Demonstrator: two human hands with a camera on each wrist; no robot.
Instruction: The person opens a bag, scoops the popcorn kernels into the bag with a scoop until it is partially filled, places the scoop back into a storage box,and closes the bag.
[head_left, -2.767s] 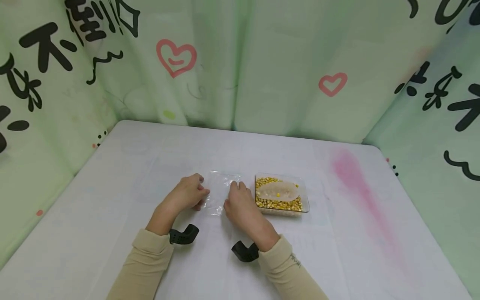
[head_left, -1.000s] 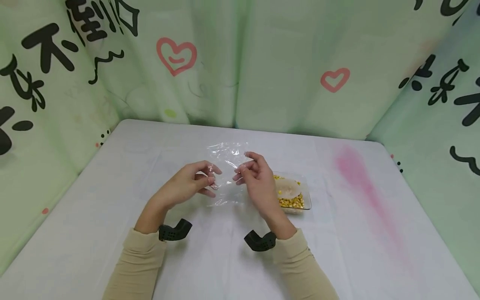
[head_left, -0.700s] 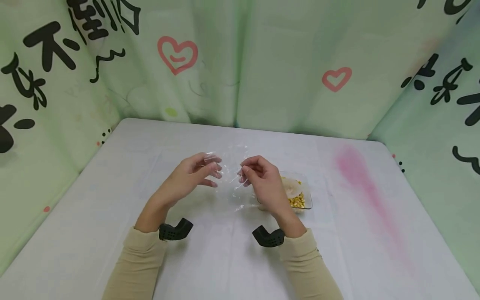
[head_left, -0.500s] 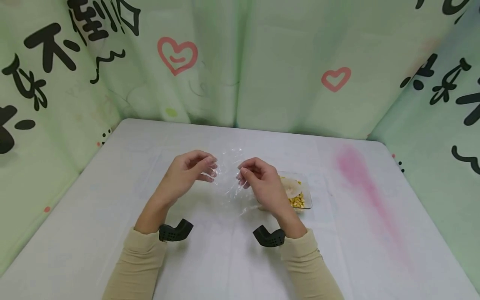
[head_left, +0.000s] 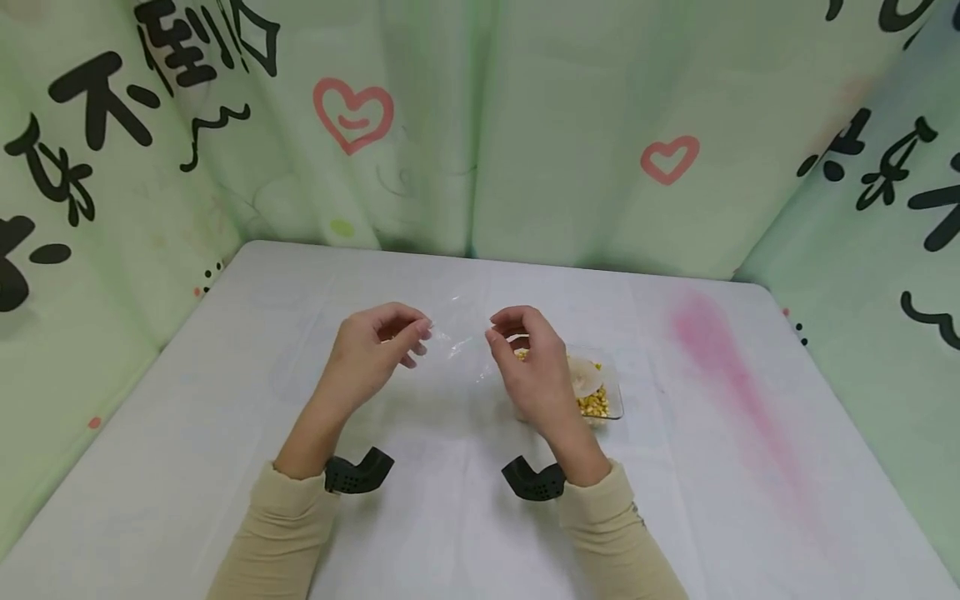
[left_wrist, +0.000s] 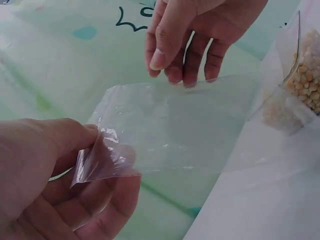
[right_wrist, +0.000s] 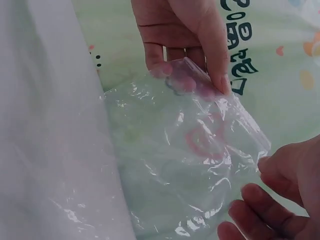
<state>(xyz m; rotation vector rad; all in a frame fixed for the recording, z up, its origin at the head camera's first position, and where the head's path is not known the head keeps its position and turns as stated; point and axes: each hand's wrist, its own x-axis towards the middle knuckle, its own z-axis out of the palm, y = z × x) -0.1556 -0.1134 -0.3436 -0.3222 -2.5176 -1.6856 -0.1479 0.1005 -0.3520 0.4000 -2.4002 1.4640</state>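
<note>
A clear plastic bag hangs in the air between the hands, above the table. The left hand pinches one edge of it between thumb and fingers; the right wrist view shows the left thumb and fingers on that edge. The right hand is close to the other end of the bag's edge, with its thumb and fingers spread apart. In the left wrist view the right fingers are beside the bag's upper edge; whether they touch it is hard to tell.
Behind the right hand stands a clear rectangular container of yellow corn kernels with a pale oval piece on top, partly hidden. The white-covered table carries a pink stain at the right. Green printed curtains surround its back and sides.
The bag, earlier lying on the table, has been lifted and turned between the hands. Most recently, the right thumb and fingers have parted, while the left hand keeps its pinch.
</note>
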